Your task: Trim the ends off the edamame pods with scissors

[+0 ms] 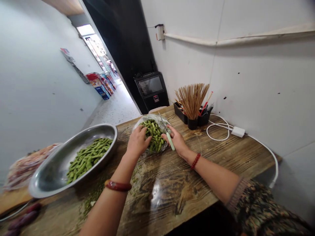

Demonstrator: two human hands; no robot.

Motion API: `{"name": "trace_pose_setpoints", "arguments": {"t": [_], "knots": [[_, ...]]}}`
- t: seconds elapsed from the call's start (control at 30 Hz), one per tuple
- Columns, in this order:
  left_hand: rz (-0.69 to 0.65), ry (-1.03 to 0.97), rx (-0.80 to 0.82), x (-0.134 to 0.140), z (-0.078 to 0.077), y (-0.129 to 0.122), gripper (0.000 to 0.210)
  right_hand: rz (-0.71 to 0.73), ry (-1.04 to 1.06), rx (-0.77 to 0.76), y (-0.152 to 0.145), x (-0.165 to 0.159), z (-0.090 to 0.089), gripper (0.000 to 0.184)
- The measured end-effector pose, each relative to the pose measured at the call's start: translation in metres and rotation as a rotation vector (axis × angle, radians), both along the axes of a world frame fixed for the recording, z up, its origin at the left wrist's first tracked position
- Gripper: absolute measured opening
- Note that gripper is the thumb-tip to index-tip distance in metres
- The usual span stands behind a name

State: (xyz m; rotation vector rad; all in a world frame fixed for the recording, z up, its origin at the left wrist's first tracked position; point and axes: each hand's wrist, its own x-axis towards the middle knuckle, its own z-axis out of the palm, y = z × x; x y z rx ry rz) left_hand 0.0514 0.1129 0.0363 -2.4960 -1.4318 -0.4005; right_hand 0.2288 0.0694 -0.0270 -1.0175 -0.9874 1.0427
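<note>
A clear plastic bag (136, 122) lies opened on the table, heaped with green edamame pods (155, 139). My left hand (138, 141) rests at the bag's left side, thumb and fingers apart over the pods; I see nothing held in it. On the right side of the bag, my right hand (177, 141) is closed on a small knife with a light green handle (170, 141). Its narrow grey blade points up and away across the bag. To the left, a large oval steel basin (52, 177) holds more edamame pods (90, 159).
Trimmed green bits (92, 200) are scattered on the wooden table (197, 183). Wooden skewers (193, 98) stand in a black holder (192, 124) at the back. A white cable (262, 142) runs along the right. Bagged meat (31, 165) and purple vegetables (24, 219) lie far left.
</note>
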Motion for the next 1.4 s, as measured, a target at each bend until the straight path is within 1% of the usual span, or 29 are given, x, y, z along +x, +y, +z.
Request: {"name": "trace_pose_setpoints", "arguments": {"t": [0.07, 0.1, 0.2, 0.27, 0.37, 0.47, 0.53, 0.67, 0.73, 0.8, 0.83, 0.87, 0.93, 1.0, 1.07, 1.1, 1.17, 1.2, 1.23, 1.27, 1.33, 1.4], "knots": [[-0.051, -0.026, -0.058, 0.016, -0.002, 0.006, 0.053, 0.021, 0.031, 0.007, -0.001, 0.0, 0.003, 0.069], [-0.041, -0.022, -0.085, 0.024, -0.004, 0.009, 0.06, 0.029, 0.045, 0.011, -0.001, -0.001, 0.003, 0.07], [0.069, 0.021, -0.154, 0.039, -0.005, 0.019, 0.083, 0.036, 0.055, 0.026, -0.001, -0.001, 0.004, 0.07], [0.124, 0.059, -0.203, 0.044, -0.002, 0.021, 0.091, 0.024, 0.048, 0.035, -0.001, -0.001, 0.004, 0.067], [0.153, 0.113, -0.234, 0.049, 0.002, 0.016, 0.088, 0.005, 0.037, 0.047, -0.002, -0.002, 0.001, 0.064], [0.188, 0.118, -0.183, 0.052, 0.003, 0.006, 0.076, 0.004, 0.033, 0.061, -0.003, -0.003, 0.0, 0.063], [0.201, 0.111, -0.157, 0.053, 0.002, 0.004, 0.071, 0.007, 0.039, 0.068, -0.003, -0.003, 0.001, 0.063], [0.179, 0.115, -0.181, 0.048, 0.001, 0.008, 0.069, 0.01, 0.047, 0.073, -0.004, -0.002, 0.003, 0.065], [0.144, 0.085, -0.172, 0.044, -0.001, 0.003, 0.068, 0.017, 0.043, 0.07, -0.005, -0.001, 0.004, 0.064], [0.097, 0.026, -0.12, 0.041, -0.006, -0.015, 0.066, 0.015, 0.024, 0.065, -0.006, -0.001, 0.004, 0.062], [0.068, -0.01, -0.084, 0.04, -0.01, -0.031, 0.064, 0.022, 0.007, 0.057, -0.007, 0.0, 0.005, 0.062], [0.015, -0.037, -0.087, 0.039, -0.015, -0.049, 0.063, 0.028, -0.009, 0.05, -0.009, 0.0, 0.005, 0.063], [-0.112, -0.071, -0.18, 0.037, -0.03, -0.092, 0.065, 0.022, -0.023, 0.032, -0.011, 0.0, 0.006, 0.064], [-0.238, -0.056, -0.31, 0.037, -0.045, -0.133, 0.07, 0.017, -0.028, 0.013, -0.014, -0.001, 0.007, 0.065], [-0.333, -0.015, -0.411, 0.037, -0.058, -0.158, 0.074, 0.014, -0.012, 0.023, -0.016, -0.003, 0.007, 0.066], [-0.356, -0.007, -0.432, 0.038, -0.063, -0.163, 0.073, 0.0, -0.015, 0.026, -0.016, -0.003, 0.006, 0.067], [-0.427, 0.012, -0.45, 0.039, -0.067, -0.159, 0.074, -0.022, -0.039, 0.025, -0.017, -0.005, 0.004, 0.068], [-0.442, 0.018, -0.444, 0.039, -0.068, -0.152, 0.075, -0.02, -0.052, 0.016, -0.018, -0.005, 0.003, 0.068], [-0.423, 0.018, -0.425, 0.038, -0.068, -0.145, 0.074, -0.019, -0.057, 0.005, -0.018, -0.005, 0.001, 0.068], [-0.393, 0.021, -0.407, 0.035, -0.068, -0.137, 0.073, -0.004, -0.067, -0.002, -0.018, -0.005, 0.0, 0.068], [-0.29, 0.025, -0.367, 0.022, -0.069, -0.125, 0.072, -0.001, -0.085, -0.003, -0.019, -0.005, -0.002, 0.066], [-0.168, 0.028, -0.333, -0.003, -0.071, -0.118, 0.071, 0.006, -0.091, 0.005, -0.02, -0.005, -0.002, 0.066]]}}
